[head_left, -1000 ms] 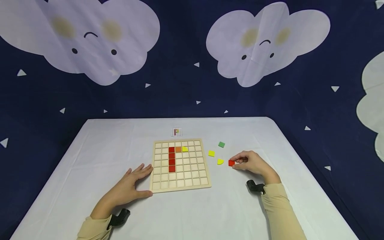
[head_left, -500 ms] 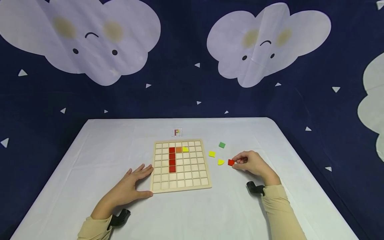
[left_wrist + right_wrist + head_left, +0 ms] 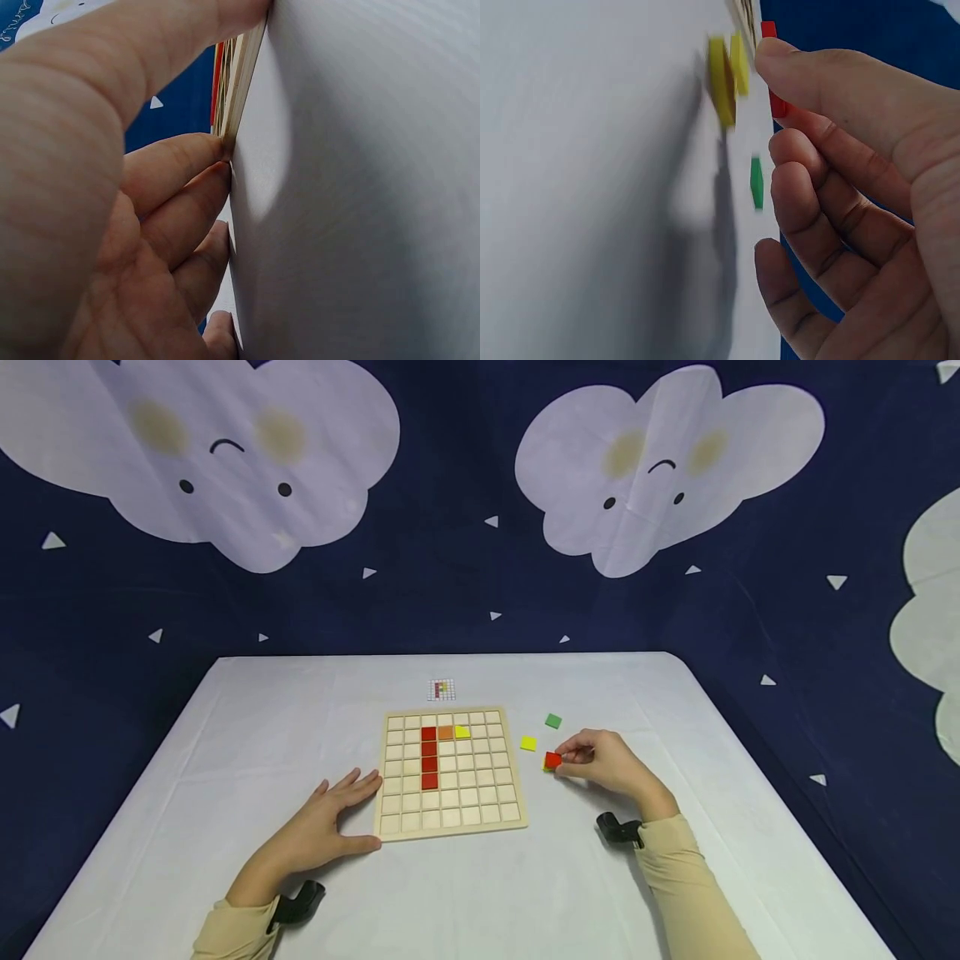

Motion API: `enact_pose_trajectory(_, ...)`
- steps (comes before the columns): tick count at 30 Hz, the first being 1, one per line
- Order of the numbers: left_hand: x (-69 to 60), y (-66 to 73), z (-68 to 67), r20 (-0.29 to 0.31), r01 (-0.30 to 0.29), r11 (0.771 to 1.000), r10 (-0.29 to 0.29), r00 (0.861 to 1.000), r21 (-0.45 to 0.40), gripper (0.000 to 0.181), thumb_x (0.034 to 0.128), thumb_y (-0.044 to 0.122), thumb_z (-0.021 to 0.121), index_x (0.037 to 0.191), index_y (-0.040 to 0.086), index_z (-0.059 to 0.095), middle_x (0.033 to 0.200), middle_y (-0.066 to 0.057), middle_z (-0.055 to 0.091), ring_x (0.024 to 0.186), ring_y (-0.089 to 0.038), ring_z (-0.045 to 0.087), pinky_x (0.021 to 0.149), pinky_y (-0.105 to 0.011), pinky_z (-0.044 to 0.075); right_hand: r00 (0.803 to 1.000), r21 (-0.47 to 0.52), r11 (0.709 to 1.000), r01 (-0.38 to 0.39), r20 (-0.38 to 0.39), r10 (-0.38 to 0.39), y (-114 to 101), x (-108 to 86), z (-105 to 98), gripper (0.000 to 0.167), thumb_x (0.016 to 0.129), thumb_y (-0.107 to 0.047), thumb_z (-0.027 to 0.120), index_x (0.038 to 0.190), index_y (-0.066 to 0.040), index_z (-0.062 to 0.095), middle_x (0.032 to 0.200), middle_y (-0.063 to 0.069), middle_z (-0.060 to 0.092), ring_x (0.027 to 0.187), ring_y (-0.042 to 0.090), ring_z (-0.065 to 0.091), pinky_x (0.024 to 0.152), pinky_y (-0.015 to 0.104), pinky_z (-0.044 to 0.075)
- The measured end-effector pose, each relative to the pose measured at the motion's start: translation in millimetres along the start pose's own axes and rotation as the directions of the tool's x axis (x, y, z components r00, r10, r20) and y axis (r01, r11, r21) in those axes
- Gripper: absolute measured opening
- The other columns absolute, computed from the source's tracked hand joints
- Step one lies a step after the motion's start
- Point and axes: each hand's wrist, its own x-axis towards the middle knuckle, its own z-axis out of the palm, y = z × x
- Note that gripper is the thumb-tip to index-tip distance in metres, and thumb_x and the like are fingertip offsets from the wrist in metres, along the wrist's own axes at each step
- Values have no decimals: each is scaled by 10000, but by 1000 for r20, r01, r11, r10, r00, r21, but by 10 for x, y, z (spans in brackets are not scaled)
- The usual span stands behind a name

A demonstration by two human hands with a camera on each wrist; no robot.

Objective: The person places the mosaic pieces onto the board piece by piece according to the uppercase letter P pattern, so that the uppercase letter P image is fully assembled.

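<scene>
A red square tile point(image 3: 552, 760) is pinched between thumb and finger of the right hand point(image 3: 611, 768), over a yellow tile that it mostly covers in the head view. The right wrist view shows the red tile point(image 3: 778, 105) raised off the table, with the yellow piece point(image 3: 722, 81) lying below. My left hand point(image 3: 318, 828) touches the left edge of the wooden grid board point(image 3: 450, 835) with spread fingers and thumb. On the board, several red tiles point(image 3: 429, 764) form a column, with an orange tile point(image 3: 446, 732) and a yellow one point(image 3: 462, 732) to the right of its top.
A yellow square tile point(image 3: 528, 743) and a green tile point(image 3: 553, 721) lie right of the board on the white table point(image 3: 300, 710). Behind the board is a small printed grid card point(image 3: 441, 690). A dark blue cloth with clouds point(image 3: 450, 610) hangs behind the table.
The right hand has moved left with the red tile, from beside the rounded yellow tile to over it. My left hand and the board have stayed where they were.
</scene>
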Motion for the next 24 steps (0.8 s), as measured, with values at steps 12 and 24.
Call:
enact_pose_trajectory(12, 0, -9, 2, -15, -10, 1000, 10, 1000, -1, 929, 781, 387, 954, 1560, 65, 563, 1654, -144, 509, 1605, -483, 324, 1247, -807, 120, 991, 16, 992, 123, 54, -123, -333, 207, 256, 224, 860, -115, 901, 1063, -68, 817, 896, -23, 731, 827, 114, 623, 732, 218, 538)
enact_pose_trajectory(24, 0, -15, 2, -9, -8, 1000, 8, 1000, -11, 923, 792, 377, 947, 1564, 57, 555, 1658, -147, 502, 1611, -479, 314, 1253, -802, 109, 963, 22, 971, 239, 125, -240, -654, 333, 498, 199, 881, -153, 894, 1063, -111, 826, 926, -23, 734, 859, 90, 643, 772, 209, 551)
